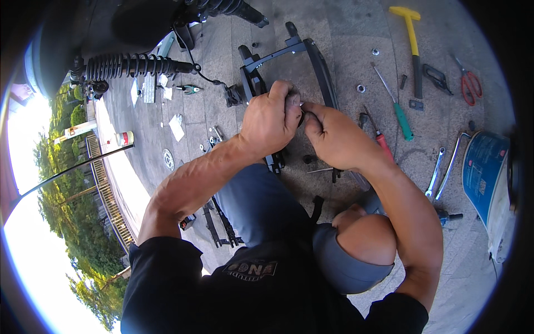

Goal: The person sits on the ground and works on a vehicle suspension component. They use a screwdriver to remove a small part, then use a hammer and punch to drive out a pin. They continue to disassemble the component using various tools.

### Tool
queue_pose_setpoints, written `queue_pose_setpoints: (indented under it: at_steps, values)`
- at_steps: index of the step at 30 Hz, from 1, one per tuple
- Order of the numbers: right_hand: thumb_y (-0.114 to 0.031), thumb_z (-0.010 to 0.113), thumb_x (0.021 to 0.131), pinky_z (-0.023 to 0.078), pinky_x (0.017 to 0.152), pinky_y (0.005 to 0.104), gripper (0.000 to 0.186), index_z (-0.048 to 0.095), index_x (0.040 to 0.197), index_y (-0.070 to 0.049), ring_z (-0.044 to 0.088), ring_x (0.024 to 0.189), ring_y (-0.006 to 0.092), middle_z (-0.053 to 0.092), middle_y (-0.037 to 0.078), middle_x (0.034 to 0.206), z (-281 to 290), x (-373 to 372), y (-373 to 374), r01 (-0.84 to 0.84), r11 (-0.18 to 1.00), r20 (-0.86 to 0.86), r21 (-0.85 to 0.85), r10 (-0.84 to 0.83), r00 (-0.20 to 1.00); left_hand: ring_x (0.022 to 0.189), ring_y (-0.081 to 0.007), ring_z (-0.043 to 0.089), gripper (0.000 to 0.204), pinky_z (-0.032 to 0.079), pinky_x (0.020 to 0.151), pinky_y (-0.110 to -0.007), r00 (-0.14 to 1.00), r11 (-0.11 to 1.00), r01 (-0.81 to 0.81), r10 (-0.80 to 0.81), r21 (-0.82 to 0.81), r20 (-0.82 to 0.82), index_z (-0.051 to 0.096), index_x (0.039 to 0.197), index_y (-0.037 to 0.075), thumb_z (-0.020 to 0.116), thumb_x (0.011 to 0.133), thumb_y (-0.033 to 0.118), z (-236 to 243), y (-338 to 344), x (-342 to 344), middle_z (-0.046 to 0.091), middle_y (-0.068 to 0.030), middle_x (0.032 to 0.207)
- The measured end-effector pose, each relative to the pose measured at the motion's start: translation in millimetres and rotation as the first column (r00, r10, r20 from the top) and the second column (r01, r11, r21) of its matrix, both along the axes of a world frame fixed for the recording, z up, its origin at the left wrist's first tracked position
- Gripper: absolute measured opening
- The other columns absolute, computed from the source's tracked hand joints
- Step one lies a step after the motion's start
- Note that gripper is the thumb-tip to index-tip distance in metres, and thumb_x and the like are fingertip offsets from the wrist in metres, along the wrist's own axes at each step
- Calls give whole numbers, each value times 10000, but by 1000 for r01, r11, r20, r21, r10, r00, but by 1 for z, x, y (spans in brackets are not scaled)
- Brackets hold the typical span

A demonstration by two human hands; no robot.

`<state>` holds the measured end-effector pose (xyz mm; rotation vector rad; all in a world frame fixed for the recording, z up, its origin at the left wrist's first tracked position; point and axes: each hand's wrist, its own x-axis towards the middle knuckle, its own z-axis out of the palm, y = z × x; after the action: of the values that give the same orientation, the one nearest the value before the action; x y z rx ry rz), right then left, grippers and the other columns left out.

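Left hand (273,116) and right hand (338,135) tightly pinch a small piece (302,104).
A blue bucket (484,164) stands near a wrench (435,171), contents hidden.

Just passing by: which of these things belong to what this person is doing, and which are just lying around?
Seemingly part of the job:
small part, mostly hidden, between left hand and right hand
black frame, close by the hands

Apparently just lying about, untouched:
yellow-headed hammer
red-handled scissors
green-handled screwdriver
wrench
blue bucket, standing nearby
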<state>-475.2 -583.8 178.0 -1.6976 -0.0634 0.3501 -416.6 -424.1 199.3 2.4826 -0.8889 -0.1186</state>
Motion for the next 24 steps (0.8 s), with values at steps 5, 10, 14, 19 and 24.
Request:
queue_pose_setpoints:
  at_steps: [5, 10, 14, 19, 24]
  values:
    - [-128, 484, 905, 480, 608, 451, 305, 521, 1186, -13, 620, 684, 400, 623, 192, 717, -5, -3, 7, 55, 996, 166, -73, -42, 985, 669, -418, 615, 164, 481, 589, -448, 997, 999, -23, 25, 36, -69, 513, 1020, 9, 482, 914, 130, 1, 3, -4, 614, -209, 725]
    - [-155, 562, 859, 520, 657, 468, 166, 532, 980, -44, 642, 741, 381, 643, 192, 748, 4, -4, -1, 31, 909, 256, -415, 84, 963, 610, -357, 628, 181, 491, 561, -429, 999, 1000, -17, 18, 20, -38, 468, 965, -24, 542, 890, 123, 5, 4, -2, 609, -210, 695]
    - [-130, 569, 852, 507, 624, 477, 152, 505, 953, -36, 629, 703, 393, 627, 200, 730, 21, -3, -5, 86, 954, 372, -287, 29, 928, 620, -121, 457, 233, 392, 560, -268, 898, 865, -207, -17, -457, -440, 450, 1021, 15, 496, 961, 236, 15, 5, 2, 535, -62, 779]
    - [-92, 522, 888, 437, 539, 423, 182, 530, 1057, -24, 565, 574, 372, 524, 187, 623, 36, -8, -11, 150, 987, 429, -49, -115, 896, 576, -105, 392, 346, 316, 514, -225, 434, 526, -543, -491, -655, -755, 443, 1077, 63, 462, 970, 392, 32, 15, 17, 493, -68, 732]
    - [-123, 498, 928, 409, 495, 332, 171, 552, 1054, -22, 529, 478, 233, 469, 116, 572, 36, -10, -12, 176, 984, 438, 12, -163, 884, 492, -102, 338, 408, 277, 480, -245, 152, 435, -631, -742, -642, -652, 538, 1032, 86, 436, 961, 474, 37, 20, 24, 443, -52, 649]
